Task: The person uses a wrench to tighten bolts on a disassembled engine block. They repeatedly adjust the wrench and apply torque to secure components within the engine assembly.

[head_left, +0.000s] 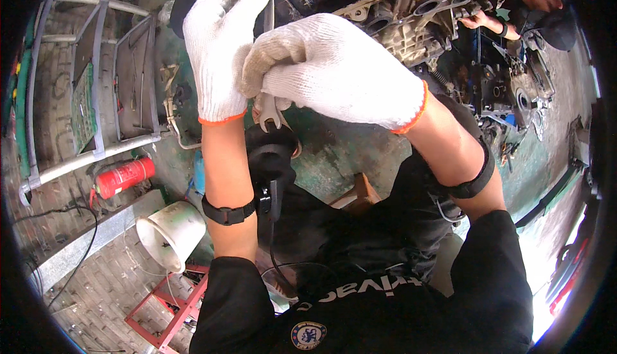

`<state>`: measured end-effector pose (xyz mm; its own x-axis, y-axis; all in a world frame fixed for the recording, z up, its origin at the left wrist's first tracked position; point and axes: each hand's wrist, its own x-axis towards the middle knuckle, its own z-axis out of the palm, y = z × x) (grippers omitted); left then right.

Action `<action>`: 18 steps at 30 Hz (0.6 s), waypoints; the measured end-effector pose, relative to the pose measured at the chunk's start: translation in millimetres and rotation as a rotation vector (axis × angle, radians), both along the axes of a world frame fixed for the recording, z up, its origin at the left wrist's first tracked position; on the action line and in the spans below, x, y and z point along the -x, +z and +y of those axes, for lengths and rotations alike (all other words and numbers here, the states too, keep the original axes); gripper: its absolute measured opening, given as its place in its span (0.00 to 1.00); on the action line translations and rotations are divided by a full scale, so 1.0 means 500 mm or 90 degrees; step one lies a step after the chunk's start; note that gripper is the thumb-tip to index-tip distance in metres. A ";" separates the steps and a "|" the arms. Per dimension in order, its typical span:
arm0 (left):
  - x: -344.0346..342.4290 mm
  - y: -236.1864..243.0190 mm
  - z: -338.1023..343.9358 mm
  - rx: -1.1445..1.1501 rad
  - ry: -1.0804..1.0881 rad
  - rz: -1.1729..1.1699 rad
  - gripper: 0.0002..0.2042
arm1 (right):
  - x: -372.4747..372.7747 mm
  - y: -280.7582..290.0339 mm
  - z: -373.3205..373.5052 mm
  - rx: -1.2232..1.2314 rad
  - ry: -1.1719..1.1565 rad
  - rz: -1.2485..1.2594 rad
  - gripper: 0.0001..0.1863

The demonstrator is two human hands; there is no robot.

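Note:
Both hands wear white knit gloves with orange cuffs. My right hand [328, 65] is closed around an open-end wrench [270, 117], its fingers wrapped over the middle of the shank. The wrench's forked jaw sticks out below the glove, and part of its shank shows above. My left hand [225, 45] is beside it, fingers curled at the wrench's upper end; that end is hidden. Just beyond both hands lies a greasy metal engine [411, 26] with round ports along one side.
A co-worker's hand [475, 20] touches the engine's right end. Metal parts [520, 94] lie at the right. To the left are a metal rack [96, 84], a red fire extinguisher [125, 177], a tipped white bucket [183, 229] and a red metal frame [177, 318].

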<state>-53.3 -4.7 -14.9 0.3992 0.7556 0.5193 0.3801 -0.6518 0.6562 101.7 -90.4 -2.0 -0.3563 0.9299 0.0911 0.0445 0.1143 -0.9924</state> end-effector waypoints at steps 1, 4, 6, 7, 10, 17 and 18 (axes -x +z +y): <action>0.002 -0.003 0.002 -0.149 -0.016 0.102 0.14 | -0.003 0.001 -0.002 0.016 -0.002 0.009 0.10; 0.007 -0.010 0.009 -0.121 -0.021 0.062 0.14 | -0.013 0.002 -0.007 0.046 0.006 0.037 0.10; 0.009 -0.011 0.014 -0.051 -0.012 0.012 0.13 | -0.017 0.001 -0.008 0.052 0.008 0.044 0.10; 0.009 -0.011 0.016 -0.070 -0.008 0.031 0.13 | -0.017 0.001 -0.008 0.051 0.005 0.042 0.10; 0.008 -0.007 0.018 -0.261 -0.015 0.163 0.12 | -0.014 -0.002 -0.007 0.014 -0.001 0.059 0.10; -0.006 -0.003 0.000 0.326 0.104 -0.312 0.16 | -0.014 -0.003 -0.008 0.027 -0.036 0.072 0.09; -0.007 -0.002 -0.002 0.312 0.066 -0.294 0.17 | -0.015 -0.002 -0.006 0.059 -0.027 0.069 0.09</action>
<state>-49.5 -5.9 -16.0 0.1311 0.9694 0.2073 0.0351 -0.2135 0.9763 109.2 -93.4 -3.0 -0.3093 0.9502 0.0390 -0.0599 0.0215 -0.9980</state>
